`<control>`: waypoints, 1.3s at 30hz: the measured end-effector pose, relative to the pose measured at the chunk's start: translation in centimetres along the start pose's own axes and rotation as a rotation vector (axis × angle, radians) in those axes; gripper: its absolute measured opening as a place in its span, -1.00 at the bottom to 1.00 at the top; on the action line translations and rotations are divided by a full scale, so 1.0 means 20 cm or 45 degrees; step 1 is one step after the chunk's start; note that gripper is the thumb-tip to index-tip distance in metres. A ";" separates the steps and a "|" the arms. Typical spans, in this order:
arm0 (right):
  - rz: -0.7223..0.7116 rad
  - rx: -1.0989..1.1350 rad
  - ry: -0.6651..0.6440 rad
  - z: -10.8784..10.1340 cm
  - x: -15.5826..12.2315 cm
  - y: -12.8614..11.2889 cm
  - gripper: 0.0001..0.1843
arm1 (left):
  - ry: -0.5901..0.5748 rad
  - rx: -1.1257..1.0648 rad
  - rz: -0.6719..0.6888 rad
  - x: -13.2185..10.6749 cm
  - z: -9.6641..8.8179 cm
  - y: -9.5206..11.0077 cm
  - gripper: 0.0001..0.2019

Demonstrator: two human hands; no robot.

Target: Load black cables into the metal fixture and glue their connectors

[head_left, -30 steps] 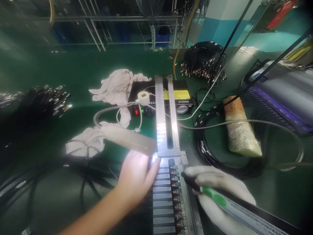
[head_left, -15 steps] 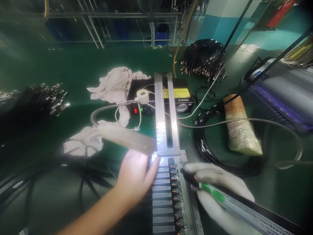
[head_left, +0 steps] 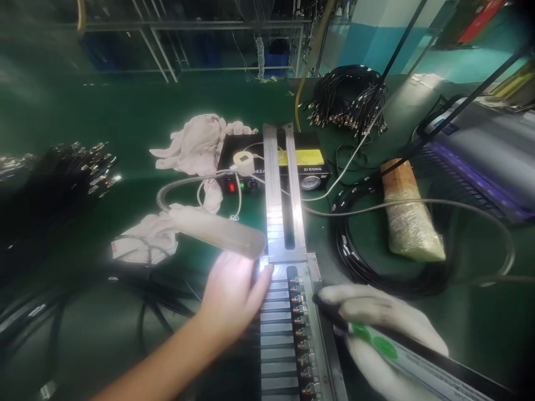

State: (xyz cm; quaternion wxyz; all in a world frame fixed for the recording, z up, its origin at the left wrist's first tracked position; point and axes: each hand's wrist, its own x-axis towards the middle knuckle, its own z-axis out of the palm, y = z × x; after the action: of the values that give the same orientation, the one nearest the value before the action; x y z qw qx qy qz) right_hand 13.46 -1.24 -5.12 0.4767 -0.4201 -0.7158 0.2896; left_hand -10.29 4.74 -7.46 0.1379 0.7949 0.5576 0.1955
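Observation:
My bare left hand (head_left: 232, 289) grips the left side of a long metal fixture (head_left: 276, 317), its thumb on the top face and its other fingers mostly hidden. Black cables lie across the slots of the fixture, and a row of small connector ends (head_left: 301, 321) runs along its right part. My right hand (head_left: 388, 320), in a white glove, is closed around a labelled syringe (head_left: 422, 362) with a dark front end and green round stickers. The syringe's front end is close to the fixture's right edge, beside the upper connectors; its exact tip is blurred.
A lamp (head_left: 217, 231) on a bent neck hangs over my left hand. Behind the fixture stands a black controller box (head_left: 240, 147) with a gauge. White cloths (head_left: 196, 145) lie left, cable bundles (head_left: 349, 100) lie around, and a wrapped block (head_left: 413, 223) lies right.
My right hand has drawn slightly right and down with the syringe, away from the connectors. My left hand stays in place on the fixture; the view has shifted a little.

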 end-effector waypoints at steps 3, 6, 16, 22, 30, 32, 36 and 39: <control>-0.035 0.020 -0.004 0.02 0.01 0.02 -0.67 | -0.007 0.002 -0.002 0.00 0.00 0.00 -0.79; -0.026 0.017 -0.034 0.02 0.02 0.03 -0.64 | -0.008 0.000 0.004 0.00 0.01 -0.01 -0.79; -0.033 0.020 -0.054 0.01 0.02 0.03 -0.60 | -0.015 -0.015 0.003 0.00 0.01 0.00 -0.79; -0.065 0.022 -0.043 0.01 0.02 0.03 -0.61 | -0.014 -0.045 0.003 0.00 0.01 0.00 -0.79; -0.072 0.077 -0.067 0.00 0.01 0.04 -0.62 | -0.010 -0.063 0.011 0.00 0.00 0.00 -0.78; -0.069 0.082 -0.074 0.00 0.01 0.04 -0.62 | -0.009 -0.063 0.016 0.00 0.00 0.00 -0.79; -0.074 0.088 -0.077 0.00 0.01 0.04 -0.62 | -0.014 -0.057 0.009 0.00 0.00 -0.01 -0.79; -0.077 0.089 -0.070 0.00 0.01 0.04 -0.63 | -0.013 -0.046 0.009 0.00 0.00 -0.01 -0.80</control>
State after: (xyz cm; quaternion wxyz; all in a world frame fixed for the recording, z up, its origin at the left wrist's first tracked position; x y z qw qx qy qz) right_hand 13.68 -0.70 -5.78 0.4797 -0.3733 -0.7305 0.3113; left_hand -10.44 4.80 -7.61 0.1545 0.7953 0.5503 0.2020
